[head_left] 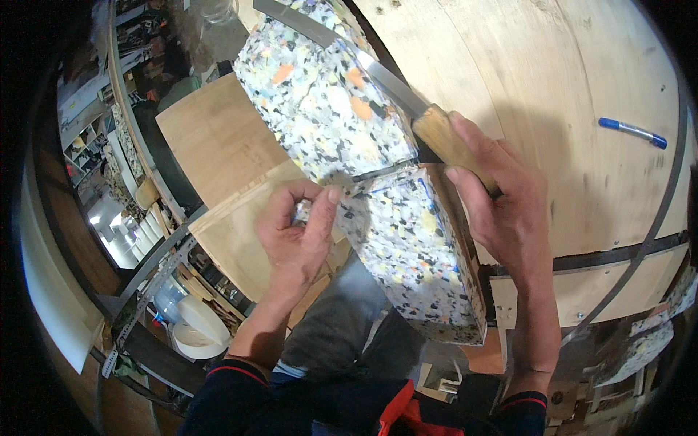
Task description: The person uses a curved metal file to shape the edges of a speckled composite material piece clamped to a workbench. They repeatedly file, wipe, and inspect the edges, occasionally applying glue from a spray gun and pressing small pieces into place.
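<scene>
My right hand is wrapped round the wooden handle of a long-bladed knife. The blade slants up and left across the upper foam block, which is speckled white, black, yellow and orange. Below a dark gap stands a second speckled foam block, with blue pen marks along its upper and right edges. At the left end of that gap my left hand is closed, thumb against fingers. A small speckled foam scrap shows between them; its full shape is hidden by the fingers.
A pale wooden panel spreads across the right, with a blue marker pen lying on it. Plywood pieces sit left of the foam. A white container stands lower left, and more speckled foam lies lower right.
</scene>
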### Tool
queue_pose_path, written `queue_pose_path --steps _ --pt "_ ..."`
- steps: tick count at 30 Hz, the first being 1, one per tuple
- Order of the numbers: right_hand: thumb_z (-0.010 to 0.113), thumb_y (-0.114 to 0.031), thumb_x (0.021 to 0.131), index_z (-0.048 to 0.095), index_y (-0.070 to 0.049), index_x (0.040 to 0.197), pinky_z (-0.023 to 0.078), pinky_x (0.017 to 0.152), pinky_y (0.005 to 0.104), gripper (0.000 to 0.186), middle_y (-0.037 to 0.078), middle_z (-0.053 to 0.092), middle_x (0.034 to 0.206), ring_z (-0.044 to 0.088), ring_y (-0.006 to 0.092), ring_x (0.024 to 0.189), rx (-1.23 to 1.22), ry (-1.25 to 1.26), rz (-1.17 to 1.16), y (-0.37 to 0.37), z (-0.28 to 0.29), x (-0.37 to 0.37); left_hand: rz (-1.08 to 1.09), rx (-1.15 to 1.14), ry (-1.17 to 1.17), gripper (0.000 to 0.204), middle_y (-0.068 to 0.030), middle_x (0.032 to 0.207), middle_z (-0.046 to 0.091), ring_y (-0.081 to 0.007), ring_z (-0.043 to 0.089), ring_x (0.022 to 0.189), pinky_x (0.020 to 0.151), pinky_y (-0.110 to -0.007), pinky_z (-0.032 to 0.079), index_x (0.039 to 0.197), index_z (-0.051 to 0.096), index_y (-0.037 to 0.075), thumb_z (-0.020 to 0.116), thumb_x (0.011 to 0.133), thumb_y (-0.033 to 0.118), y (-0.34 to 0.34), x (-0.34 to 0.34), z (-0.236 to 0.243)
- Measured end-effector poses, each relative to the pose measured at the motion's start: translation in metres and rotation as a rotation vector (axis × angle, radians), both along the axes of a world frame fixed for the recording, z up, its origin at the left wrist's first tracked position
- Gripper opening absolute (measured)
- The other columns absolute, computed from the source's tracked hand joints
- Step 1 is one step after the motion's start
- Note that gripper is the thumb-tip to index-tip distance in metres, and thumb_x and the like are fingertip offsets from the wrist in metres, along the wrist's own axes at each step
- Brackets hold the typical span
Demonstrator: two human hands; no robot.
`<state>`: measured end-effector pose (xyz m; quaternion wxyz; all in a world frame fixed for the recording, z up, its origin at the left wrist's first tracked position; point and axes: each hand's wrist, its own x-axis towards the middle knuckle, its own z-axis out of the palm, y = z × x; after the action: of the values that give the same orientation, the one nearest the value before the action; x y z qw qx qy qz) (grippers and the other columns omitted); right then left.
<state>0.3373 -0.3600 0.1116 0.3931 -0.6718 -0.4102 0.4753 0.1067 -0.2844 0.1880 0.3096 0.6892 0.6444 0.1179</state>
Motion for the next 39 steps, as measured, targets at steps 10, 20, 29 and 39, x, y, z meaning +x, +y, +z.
queue_pose_path --steps 10,20,29,39 --pt "0.071 0.002 0.086 0.064 -0.006 0.138 0.050 0.069 0.0323 0.053 0.017 0.068 0.089 0.061 0.0214 0.073 -0.117 0.038 0.017 -0.029 0.012 0.009 -0.007 0.016 0.017 0.017 -0.0010 0.080 0.065 -0.0052 0.055 0.073 0.064 -0.022 0.045 0.088 0.065 0.000 0.080 0.089 0.006 0.004 0.001 0.002" --pt "0.071 0.002 0.086 0.064 -0.006 0.139 0.050 0.070 0.0315 0.054 0.015 0.068 0.091 0.062 0.0197 0.075 -0.072 -0.039 0.047 -0.053 0.012 0.011 -0.031 0.020 0.091 0.019 -0.0007 0.078 0.065 -0.0060 0.056 0.072 0.063 -0.023 0.045 0.087 0.065 0.001 0.082 0.088 0.009 0.001 -0.001 0.001" --pt "0.070 0.005 0.085 0.063 -0.007 0.139 0.049 0.067 0.0311 0.056 0.014 0.065 0.088 0.059 0.0186 0.072 -0.005 0.057 0.000 -0.023 0.003 0.004 -0.048 0.099 0.107 0.018 -0.0027 0.074 0.067 -0.0056 0.057 0.066 0.058 -0.022 0.045 0.088 0.067 0.000 0.082 0.089 0.009 0.016 0.009 -0.001" --pt "0.074 0.000 0.083 0.065 -0.012 0.137 0.049 0.065 0.0387 0.056 0.015 0.062 0.081 0.061 0.0299 0.068 -0.025 0.036 -0.020 -0.031 0.004 0.006 -0.230 0.222 0.216 0.018 -0.0048 0.072 0.067 -0.0060 0.058 0.063 0.057 -0.023 0.046 0.099 0.070 0.002 0.081 0.089 0.012 0.053 0.023 0.004"
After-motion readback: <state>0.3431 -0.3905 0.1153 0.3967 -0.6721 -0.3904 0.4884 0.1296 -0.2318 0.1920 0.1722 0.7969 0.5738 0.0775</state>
